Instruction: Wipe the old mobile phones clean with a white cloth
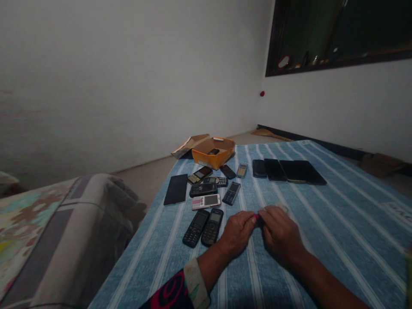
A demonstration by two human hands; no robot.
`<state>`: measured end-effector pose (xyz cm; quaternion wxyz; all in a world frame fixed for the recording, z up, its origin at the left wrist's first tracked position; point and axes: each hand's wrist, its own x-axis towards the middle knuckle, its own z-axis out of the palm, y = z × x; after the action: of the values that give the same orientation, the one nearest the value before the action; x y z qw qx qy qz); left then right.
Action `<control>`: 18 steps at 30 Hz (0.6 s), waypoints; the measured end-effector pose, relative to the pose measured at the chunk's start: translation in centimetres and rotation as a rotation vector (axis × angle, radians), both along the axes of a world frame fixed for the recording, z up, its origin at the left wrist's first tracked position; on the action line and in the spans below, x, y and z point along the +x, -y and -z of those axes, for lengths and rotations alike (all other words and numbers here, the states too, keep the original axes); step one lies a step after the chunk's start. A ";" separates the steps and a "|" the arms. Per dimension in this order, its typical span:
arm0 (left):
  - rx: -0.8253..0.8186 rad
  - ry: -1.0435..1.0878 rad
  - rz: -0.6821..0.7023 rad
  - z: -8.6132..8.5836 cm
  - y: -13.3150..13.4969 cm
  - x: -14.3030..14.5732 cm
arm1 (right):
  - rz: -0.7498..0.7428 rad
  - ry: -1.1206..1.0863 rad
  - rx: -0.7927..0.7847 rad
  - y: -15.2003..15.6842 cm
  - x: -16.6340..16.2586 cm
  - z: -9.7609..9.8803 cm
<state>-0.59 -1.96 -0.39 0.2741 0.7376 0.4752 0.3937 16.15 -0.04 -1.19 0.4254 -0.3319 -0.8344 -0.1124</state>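
Above the blue striped cloth, my left hand (238, 231) is closed, pinching one end of a small pink thing (256, 216) between thumb and finger. My right hand (280, 231) meets it there, its fingers curled on the other end. Most of the pink thing is hidden, so its kind is unclear. Something whitish (283, 207) shows just behind my right hand. Left of my hands lie two dark keypad phones, one nearer (212, 226) and one farther left (195, 228). A pink-and-white phone (206, 201) and a grey keypad phone (231, 193) lie beyond.
An open orange box (214, 150) with a phone inside stands at the table's far end. Several more phones lie before it. A black tablet-like slab (175, 189) is at the left edge; dark flat devices (291, 171) line the right. A covered bed (74, 227) stands left.
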 end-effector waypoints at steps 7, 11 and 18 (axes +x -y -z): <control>0.032 -0.020 0.000 -0.1 0.1 0.0 | -0.010 0.012 0.004 0.4 -0.4 -0.3; 0.033 -0.042 -0.015 -0.2 0.2 0.1 | 0.052 0.028 0.007 -0.3 0.3 -0.1; 0.050 -0.053 0.007 -0.4 0.2 0.1 | 0.042 0.026 0.039 0.2 -0.2 -0.3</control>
<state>-0.48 -2.17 0.03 0.2442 0.7561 0.4697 0.3848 15.97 -0.25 -0.84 0.4184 -0.3395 -0.8304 -0.1417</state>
